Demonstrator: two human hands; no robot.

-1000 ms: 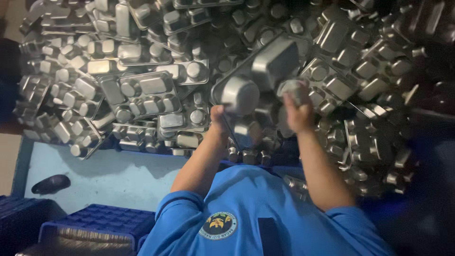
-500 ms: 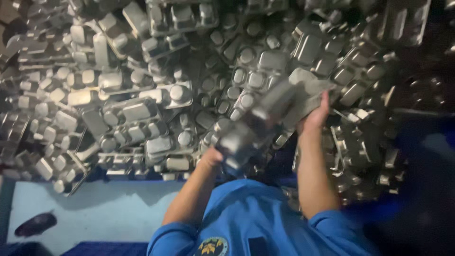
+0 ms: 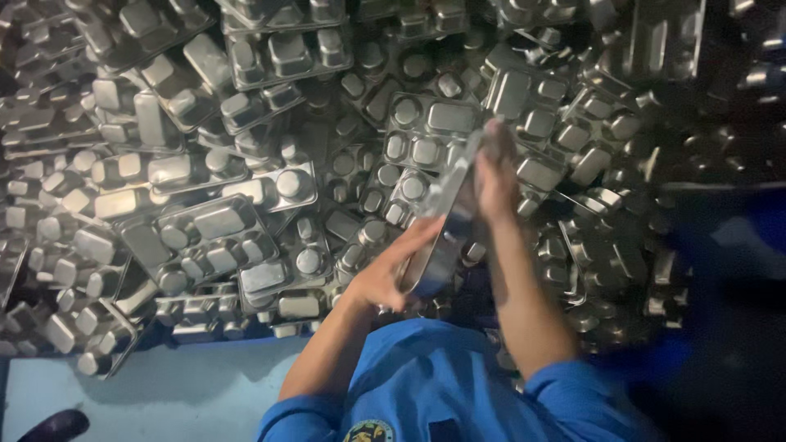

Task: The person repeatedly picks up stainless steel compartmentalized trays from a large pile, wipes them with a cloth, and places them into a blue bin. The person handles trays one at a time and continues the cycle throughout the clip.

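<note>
Pale blue desk (image 3: pixel 164 393): a bare strip shows at the lower left, under the near edge of the heap; a dark rounded thing (image 3: pixel 56 424) lies at its corner, too cut off to name.
Heap of trays (image 3: pixel 213 164): many steel compartment trays lie piled upside down and criss-cross, filling the upper part of the view.
Left hand (image 3: pixel 385 274): its grip is closed around the lower end of the held tray, fingers spread along the edge.
Held tray (image 3: pixel 446 225): one steel tray, turned edge-on to the camera and tilted, lifted just above the heap between both hands.
Right hand (image 3: pixel 495 176): its grip is folded over the upper end of the tray; something grey, maybe a cloth, seems pressed under the fingers, but blur hides it.
Blue shirt (image 3: pixel 442 385): the person's chest and sleeves, at the bottom centre.
Step in hand: I judge that one tray is being wiped or checked while it is held up.
Next move calls for: a firm hold by the left hand while the right one passes along the tray's surface.
Change from earlier frames: the tray then showed its broad underside, and now only its edge; the grey cloth was clear, now it is nearly hidden; the view has moved up the heap.
</note>
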